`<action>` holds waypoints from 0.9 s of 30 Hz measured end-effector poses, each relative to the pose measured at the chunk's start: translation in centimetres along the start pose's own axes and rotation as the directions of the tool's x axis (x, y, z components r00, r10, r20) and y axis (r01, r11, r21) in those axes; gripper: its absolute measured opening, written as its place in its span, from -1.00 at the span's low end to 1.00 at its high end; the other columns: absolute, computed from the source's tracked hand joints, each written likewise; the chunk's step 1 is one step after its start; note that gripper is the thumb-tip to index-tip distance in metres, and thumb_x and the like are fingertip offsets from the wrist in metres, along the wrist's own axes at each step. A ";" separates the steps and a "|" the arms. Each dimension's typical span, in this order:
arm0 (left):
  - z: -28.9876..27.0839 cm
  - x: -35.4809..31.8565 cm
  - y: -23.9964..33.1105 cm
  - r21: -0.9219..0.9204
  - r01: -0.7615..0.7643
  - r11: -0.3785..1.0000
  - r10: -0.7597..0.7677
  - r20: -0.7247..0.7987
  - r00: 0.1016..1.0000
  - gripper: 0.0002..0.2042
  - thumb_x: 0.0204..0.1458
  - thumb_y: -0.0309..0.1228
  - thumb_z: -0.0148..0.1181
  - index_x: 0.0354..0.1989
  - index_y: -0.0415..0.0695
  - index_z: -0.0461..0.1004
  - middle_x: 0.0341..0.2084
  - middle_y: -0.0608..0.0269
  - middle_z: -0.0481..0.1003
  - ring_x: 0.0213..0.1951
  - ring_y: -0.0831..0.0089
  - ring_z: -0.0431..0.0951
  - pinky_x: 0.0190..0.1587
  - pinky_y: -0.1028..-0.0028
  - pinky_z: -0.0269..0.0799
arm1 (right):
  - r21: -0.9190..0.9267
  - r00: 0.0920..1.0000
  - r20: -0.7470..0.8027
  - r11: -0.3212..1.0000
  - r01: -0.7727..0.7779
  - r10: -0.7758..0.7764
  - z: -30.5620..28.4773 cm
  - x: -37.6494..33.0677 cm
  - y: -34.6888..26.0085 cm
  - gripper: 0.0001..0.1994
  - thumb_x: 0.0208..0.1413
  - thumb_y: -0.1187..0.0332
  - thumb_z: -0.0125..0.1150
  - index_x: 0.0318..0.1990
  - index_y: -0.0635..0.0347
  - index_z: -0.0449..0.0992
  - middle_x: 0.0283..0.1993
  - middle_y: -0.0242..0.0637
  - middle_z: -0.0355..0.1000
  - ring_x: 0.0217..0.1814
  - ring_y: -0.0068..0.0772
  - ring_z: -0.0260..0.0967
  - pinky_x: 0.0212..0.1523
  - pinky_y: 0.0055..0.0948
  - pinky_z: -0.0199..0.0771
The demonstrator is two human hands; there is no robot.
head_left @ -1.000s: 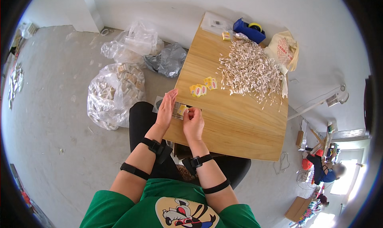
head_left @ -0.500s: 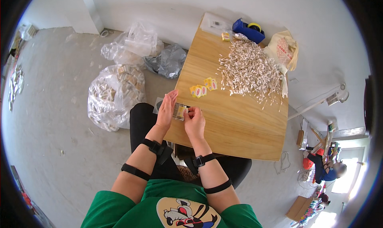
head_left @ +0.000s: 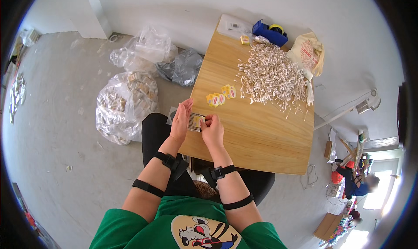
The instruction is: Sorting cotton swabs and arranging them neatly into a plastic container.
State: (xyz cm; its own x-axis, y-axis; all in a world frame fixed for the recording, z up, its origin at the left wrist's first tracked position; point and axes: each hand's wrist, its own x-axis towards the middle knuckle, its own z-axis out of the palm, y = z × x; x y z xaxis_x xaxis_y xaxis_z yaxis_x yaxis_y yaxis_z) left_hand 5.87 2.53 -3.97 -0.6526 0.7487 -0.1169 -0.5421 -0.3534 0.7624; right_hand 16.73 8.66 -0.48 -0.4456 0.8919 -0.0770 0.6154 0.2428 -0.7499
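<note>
Both hands meet at the near left edge of the table [head_left: 261,140]. Left hand [head_left: 181,120] and right hand [head_left: 212,129] grasp a small clear packet [head_left: 195,121] between them, fingers pinching its two sides; it sits just above the table edge. Near it lie yellow labels [head_left: 221,95], and beyond them a heap of swabs [head_left: 272,77]. At the far edge stands a blue tape dispenser [head_left: 270,32]. Plastic bags [head_left: 126,103] rest on the floor to the left.

Bare wooden table [head_left: 261,136] right of the hands, yellow packets [head_left: 221,95] and swab pile [head_left: 272,77] crowding beyond.
</note>
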 end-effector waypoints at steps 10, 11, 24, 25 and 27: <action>0.2 0.0 0.4 -0.019 0.007 1.000 -0.008 -0.011 1.000 -0.48 0.38 -0.08 -0.34 0.23 -0.32 0.20 0.22 0.09 0.26 0.32 0.33 0.18 0.42 0.38 -0.03 | 0.019 0.998 0.057 1.000 0.001 -0.002 -0.4 1.2 -0.2 -0.75 0.02 0.38 0.33 -0.20 0.25 0.43 -0.44 -0.17 0.52 -0.30 -0.05 0.50 -0.28 -0.17 0.44; 0.2 0.0 0.4 -0.019 0.010 1.000 -0.010 -0.015 1.000 -0.47 0.38 -0.08 -0.34 0.23 -0.32 0.20 0.22 0.09 0.26 0.32 0.33 0.18 0.42 0.38 -0.03 | 0.052 0.995 0.097 0.998 -0.037 0.032 -0.4 1.2 -0.1 -0.74 0.02 0.38 0.34 -0.19 0.25 0.43 -0.43 -0.16 0.52 -0.30 -0.04 0.50 -0.27 -0.17 0.44; -0.5 -0.1 1.0 -0.090 0.013 0.996 -0.015 -0.021 1.000 -0.45 0.37 -0.02 -0.38 0.23 -0.26 0.22 0.24 0.12 0.27 0.33 0.35 0.18 0.40 0.37 -0.05 | -0.011 0.999 -0.017 0.999 0.042 -0.042 1.1 -0.4 -1.1 -0.72 0.02 0.30 0.35 -0.23 0.24 0.40 -0.48 -0.16 0.52 -0.36 -0.07 0.51 -0.32 -0.20 0.45; -0.3 -0.1 1.5 -0.090 0.019 0.996 -0.020 -0.013 1.000 -0.45 0.37 -0.02 -0.38 0.23 -0.26 0.22 0.24 0.12 0.27 0.33 0.35 0.18 0.40 0.37 -0.05 | -0.011 0.999 -0.025 0.999 0.037 -0.038 1.0 -0.4 -1.2 -0.72 0.02 0.30 0.35 -0.23 0.24 0.40 -0.48 -0.16 0.52 -0.36 -0.07 0.51 -0.32 -0.20 0.45; 0.1 -0.6 3.1 -0.059 -0.033 0.998 0.024 -0.140 0.990 -0.46 0.39 -0.05 -0.42 0.23 -0.29 0.22 0.23 0.10 0.29 0.30 0.34 0.22 0.40 0.37 -0.01 | 0.009 1.000 -0.003 1.000 0.024 -0.024 1.0 -0.7 -1.4 -0.74 0.02 0.31 0.34 -0.25 0.23 0.40 -0.48 -0.16 0.51 -0.37 -0.04 0.50 -0.33 -0.18 0.45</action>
State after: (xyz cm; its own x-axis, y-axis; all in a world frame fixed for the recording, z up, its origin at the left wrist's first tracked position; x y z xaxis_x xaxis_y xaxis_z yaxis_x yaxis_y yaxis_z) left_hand 4.60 1.07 -1.50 -0.7334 0.6538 -0.1863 -0.5506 -0.4105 0.7268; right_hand 15.52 7.29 -0.09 -0.4581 0.8870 -0.0570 0.5990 0.2607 -0.7572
